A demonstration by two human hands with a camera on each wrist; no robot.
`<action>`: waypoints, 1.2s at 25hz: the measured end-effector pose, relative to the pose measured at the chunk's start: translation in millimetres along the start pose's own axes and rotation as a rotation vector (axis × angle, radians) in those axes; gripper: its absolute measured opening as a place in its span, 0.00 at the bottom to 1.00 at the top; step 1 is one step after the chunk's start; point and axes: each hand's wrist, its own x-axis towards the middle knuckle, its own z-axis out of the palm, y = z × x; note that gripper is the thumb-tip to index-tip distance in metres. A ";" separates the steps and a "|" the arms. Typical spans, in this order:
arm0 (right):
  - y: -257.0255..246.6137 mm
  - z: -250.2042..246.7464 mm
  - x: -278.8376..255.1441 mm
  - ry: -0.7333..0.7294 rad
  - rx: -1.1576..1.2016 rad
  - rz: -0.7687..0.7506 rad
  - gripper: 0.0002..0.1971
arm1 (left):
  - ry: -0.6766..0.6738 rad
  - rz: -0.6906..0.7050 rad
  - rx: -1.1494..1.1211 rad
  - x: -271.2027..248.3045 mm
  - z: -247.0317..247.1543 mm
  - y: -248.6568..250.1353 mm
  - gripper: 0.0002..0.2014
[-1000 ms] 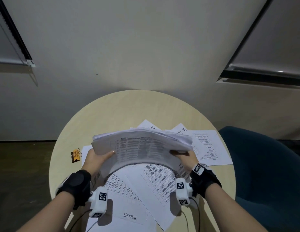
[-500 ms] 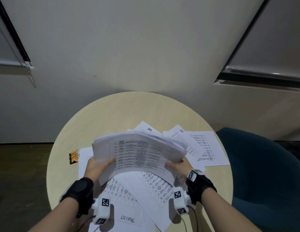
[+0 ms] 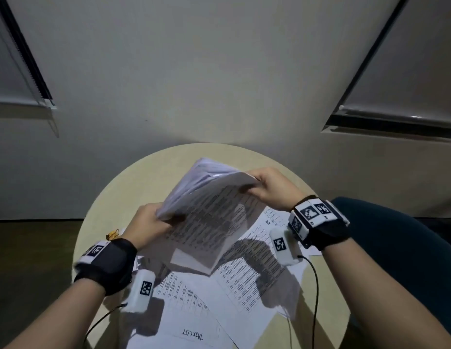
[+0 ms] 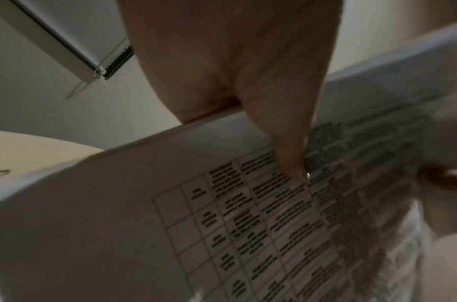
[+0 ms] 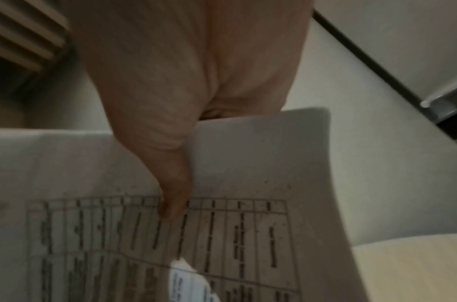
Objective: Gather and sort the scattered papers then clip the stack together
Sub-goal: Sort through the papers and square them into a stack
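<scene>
A thick stack of printed papers stands tilted on end above the round table, its lower corner near the loose sheets. My left hand grips the stack's left edge, thumb on the printed table side. My right hand grips the upper right edge, thumb pressed on the print. Loose printed sheets lie spread on the table under the stack, one marked "TASKLIST". An orange binder clip lies at the table's left, partly hidden by my left wrist.
A dark blue chair stands to the right of the table. A grey wall rises behind the table with roller blinds at both sides. Cables run from the wrist cameras across the near papers.
The stack, held flat and bowed before, has been swung up onto its end. My right hand rose and moved away from me to the top edge; my left hand stayed low on the left edge.
</scene>
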 end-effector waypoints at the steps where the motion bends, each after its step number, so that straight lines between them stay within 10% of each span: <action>1: -4.5 -4.0 3.7 0.044 0.019 -0.011 0.03 | 0.010 -0.022 -0.025 -0.5 2.0 -1.8 0.15; 6: 44.0 19.0 -6.7 0.439 0.454 0.330 0.13 | 0.076 -0.272 -0.232 -23.5 14.2 -21.9 0.11; 10: 125.5 89.5 -66.6 0.249 0.590 0.974 0.22 | 0.037 -0.580 -0.114 -38.2 32.7 -87.5 0.18; 15: 174.3 171.9 -142.2 0.179 0.213 1.445 0.40 | 0.037 -0.767 -0.012 -51.4 53.2 -138.1 0.19; 18: 165.8 190.3 -135.9 0.135 0.110 1.426 0.56 | 0.000 -0.765 0.054 -51.0 55.5 -142.7 0.19; 23: 141.5 187.8 -109.4 0.420 0.480 1.201 0.46 | 0.002 -0.768 0.079 -48.2 55.0 -142.3 0.21; 30: 147.8 149.6 -120.9 0.363 0.357 1.272 0.32 | 0.004 -0.766 0.065 -49.1 53.3 -141.8 0.20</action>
